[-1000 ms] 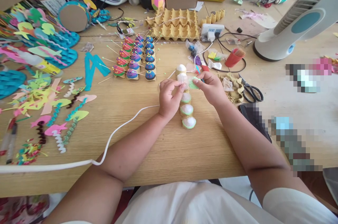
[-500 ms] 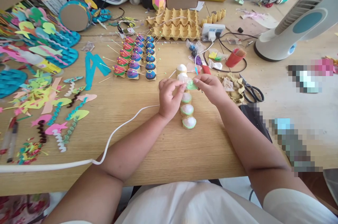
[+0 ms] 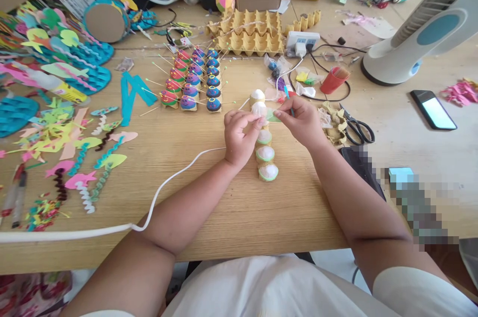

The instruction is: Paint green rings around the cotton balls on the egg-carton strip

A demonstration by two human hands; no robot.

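Observation:
Between my hands is a translucent wrapper with something light green (image 3: 273, 115) in it. My left hand (image 3: 242, 133) pinches its left side between thumb and fingers. At its right side my right hand (image 3: 299, 120) is closed on the green part, and a thin blue stick (image 3: 287, 92) rises from among those fingers. Under and around the wrapper runs a column of carton cups topped with white domes (image 3: 257, 95). The nearer domes (image 3: 268, 172) have light green rims. The cups just below the wrapper are partly hidden.
Painted egg-carton cups (image 3: 189, 90) with pins stand left of centre, paper cutouts (image 3: 80, 180) farther left. Scissors (image 3: 359, 127), carton scraps (image 3: 334, 120) and a red cup (image 3: 335, 80) lie right. A white cable (image 3: 164, 185) crosses my left forearm. A fan (image 3: 396, 53) stands back right.
My right hand has shifted slightly right, and the green piece looks more stretched between my hands. The blue stick now tilts over my right fingers. My left hand has hardly moved.

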